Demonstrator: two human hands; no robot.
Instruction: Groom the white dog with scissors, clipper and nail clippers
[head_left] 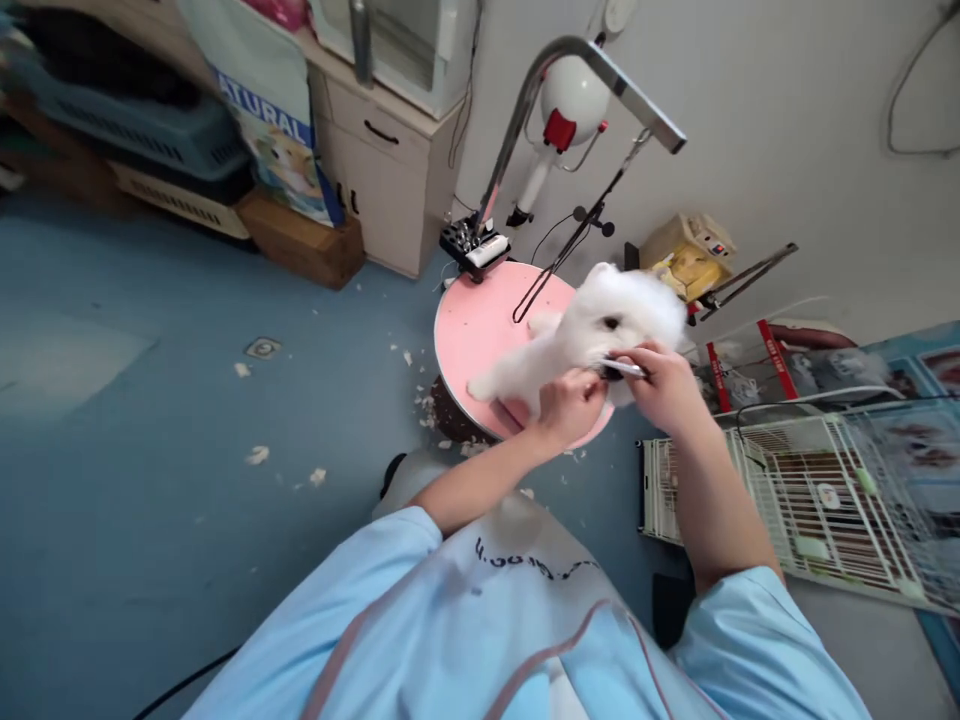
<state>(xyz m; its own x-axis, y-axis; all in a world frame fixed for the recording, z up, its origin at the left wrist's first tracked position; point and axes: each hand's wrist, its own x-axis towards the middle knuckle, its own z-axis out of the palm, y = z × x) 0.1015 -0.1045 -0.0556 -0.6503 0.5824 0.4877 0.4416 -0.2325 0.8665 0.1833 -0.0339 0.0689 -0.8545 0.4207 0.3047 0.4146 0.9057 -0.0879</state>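
A fluffy white dog (555, 345) is on a round pink grooming table (480, 310), its head turned toward my right side. My left hand (574, 405) is closed at the lower side of its muzzle, fingers curled against the fur; the exact grip is partly hidden. In my right hand (664, 385) are slim silver scissors (626, 368), held close in front of the muzzle. The blades point left, toward my left fingers. My right palm hides the handles.
A metal grooming arm (517, 110) with a hanging black loop (555, 265) rises behind the table. A black tool holder (472, 245) is fixed at its base. To the right stands a wire cage (810, 490). Tufts of white fur (257, 455) lie on the blue floor.
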